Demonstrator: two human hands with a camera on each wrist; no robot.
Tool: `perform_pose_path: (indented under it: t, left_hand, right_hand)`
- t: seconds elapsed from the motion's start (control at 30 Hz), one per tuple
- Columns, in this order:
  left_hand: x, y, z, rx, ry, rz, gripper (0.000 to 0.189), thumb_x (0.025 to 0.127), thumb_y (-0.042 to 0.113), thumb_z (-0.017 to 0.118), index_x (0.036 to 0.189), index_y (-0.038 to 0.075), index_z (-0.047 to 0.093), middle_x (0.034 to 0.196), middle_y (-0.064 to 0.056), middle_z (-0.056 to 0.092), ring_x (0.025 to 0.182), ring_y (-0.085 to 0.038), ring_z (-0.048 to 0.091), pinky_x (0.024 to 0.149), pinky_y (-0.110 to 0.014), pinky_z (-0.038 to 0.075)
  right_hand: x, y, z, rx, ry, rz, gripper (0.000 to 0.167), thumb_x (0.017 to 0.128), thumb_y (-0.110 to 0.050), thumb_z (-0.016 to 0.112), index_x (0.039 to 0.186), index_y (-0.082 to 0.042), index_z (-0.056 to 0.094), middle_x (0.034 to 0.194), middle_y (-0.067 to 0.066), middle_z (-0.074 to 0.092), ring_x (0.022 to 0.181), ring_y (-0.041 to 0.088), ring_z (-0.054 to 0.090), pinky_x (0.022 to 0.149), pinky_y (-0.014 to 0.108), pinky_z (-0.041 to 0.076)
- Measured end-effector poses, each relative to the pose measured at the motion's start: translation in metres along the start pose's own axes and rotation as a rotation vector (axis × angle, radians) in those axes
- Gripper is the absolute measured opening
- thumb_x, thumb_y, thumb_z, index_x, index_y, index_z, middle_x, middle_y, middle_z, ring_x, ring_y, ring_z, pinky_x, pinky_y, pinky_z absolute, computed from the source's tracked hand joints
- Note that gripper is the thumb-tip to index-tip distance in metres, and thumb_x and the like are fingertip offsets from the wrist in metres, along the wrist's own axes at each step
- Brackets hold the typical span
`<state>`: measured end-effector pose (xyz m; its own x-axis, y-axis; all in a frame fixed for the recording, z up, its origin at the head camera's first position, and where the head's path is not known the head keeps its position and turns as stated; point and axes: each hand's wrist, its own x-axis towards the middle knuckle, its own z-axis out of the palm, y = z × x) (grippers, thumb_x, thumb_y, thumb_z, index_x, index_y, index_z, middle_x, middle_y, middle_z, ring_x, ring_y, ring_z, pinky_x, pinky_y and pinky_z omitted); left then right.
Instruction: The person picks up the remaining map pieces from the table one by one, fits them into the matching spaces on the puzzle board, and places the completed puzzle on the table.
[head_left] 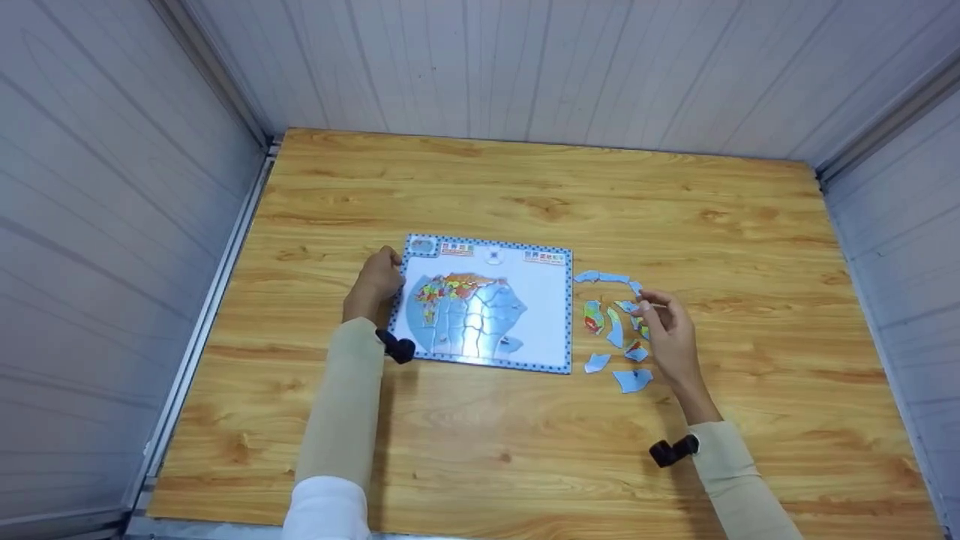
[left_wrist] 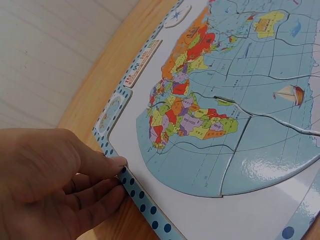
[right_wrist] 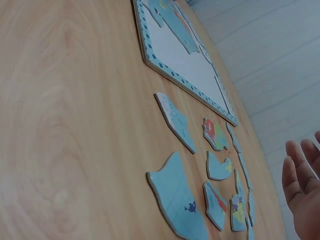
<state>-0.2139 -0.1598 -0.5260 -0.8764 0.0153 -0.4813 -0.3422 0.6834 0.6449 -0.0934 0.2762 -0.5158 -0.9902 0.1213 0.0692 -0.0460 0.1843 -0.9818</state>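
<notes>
Currently left hand [head_left: 373,279] pinching board edge [left_wrist: 150,210]; right hand [head_left: 673,339] loosely parted near pieces [head_left: 634,381]; wide tabletop [head_left: 480,184] beyond

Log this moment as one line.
left hand: holds puzzle board by left edge; right hand: near loose pieces; board: partly filled; pieces: right of board

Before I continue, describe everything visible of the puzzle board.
The puzzle board is a thin rectangle, apparently cardboard or wood, with a blue dotted border and white interior. Coloured lettering sits near its top edge. A partly assembled world map covers its left and middle; the right stretch is bare white. It lies on the wooden table. The left hand pinches its left edge, thumb on top.
</notes>
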Motion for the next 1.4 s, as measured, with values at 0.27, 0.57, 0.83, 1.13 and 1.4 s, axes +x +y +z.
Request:
perform_pose_path:
  t: [0.27, 0.57, 0.83, 1.13, 1.4]
  left_hand:
    - [0.001, -0.002, 0.001, 0.001, -0.003, -0.010, 0.031, 0.095, 0.004, 0.042, 0.127, 0.003, 0.042, 0.123, -0.018, 0.048, 0.107, -0.029, 0.048, 0.092, -0.040, 0.043]
    - [0.001, 0.001, 0.002, 0.012, 0.000, -0.009, 0.033, 0.095, 0.003, 0.041, 0.128, 0.003, 0.041, 0.124, -0.018, 0.048, 0.108, -0.029, 0.047, 0.094, -0.040, 0.043]
    - [0.002, 0.000, 0.003, 0.002, 0.006, -0.001, 0.032, 0.095, 0.003, 0.043, 0.127, 0.001, 0.041, 0.123, -0.018, 0.048, 0.108, -0.029, 0.047, 0.095, -0.041, 0.042]
    - [0.001, -0.001, 0.002, -0.002, 0.014, 0.004, 0.030, 0.095, 0.003, 0.042, 0.126, 0.001, 0.042, 0.121, -0.018, 0.049, 0.107, -0.029, 0.048, 0.093, -0.041, 0.044]
    - [0.000, 0.000, 0.001, 0.001, -0.012, -0.020, 0.031, 0.097, 0.004, 0.040, 0.128, 0.003, 0.040, 0.123, -0.017, 0.047, 0.108, -0.028, 0.048, 0.093, -0.040, 0.043]
  right_hand:
    - [-0.009, 0.025, -0.006, -0.006, 0.023, 0.013, 0.035, 0.098, -0.018, 0.050, 0.126, 0.004, 0.050, 0.122, 0.023, 0.051, 0.098, 0.024, 0.059, 0.086, 0.029, 0.050]
    - [-0.023, 0.007, -0.003, -0.011, 0.008, -0.017, 0.034, 0.097, -0.005, 0.051, 0.127, 0.011, 0.047, 0.120, 0.025, 0.050, 0.096, 0.025, 0.060, 0.084, 0.024, 0.051]
    - [-0.028, 0.003, -0.001, -0.057, -0.001, -0.015, 0.037, 0.097, -0.008, 0.052, 0.129, 0.009, 0.046, 0.122, 0.025, 0.049, 0.100, 0.028, 0.058, 0.083, 0.027, 0.050]
    - [-0.028, 0.007, -0.003, -0.049, 0.025, -0.022, 0.037, 0.095, -0.009, 0.056, 0.127, 0.008, 0.048, 0.121, 0.026, 0.051, 0.096, 0.010, 0.060, 0.081, 0.020, 0.049]
    - [-0.030, 0.010, -0.003, -0.053, 0.041, -0.022, 0.038, 0.094, -0.006, 0.057, 0.126, 0.012, 0.047, 0.119, 0.030, 0.050, 0.095, 0.008, 0.059, 0.081, 0.017, 0.048]
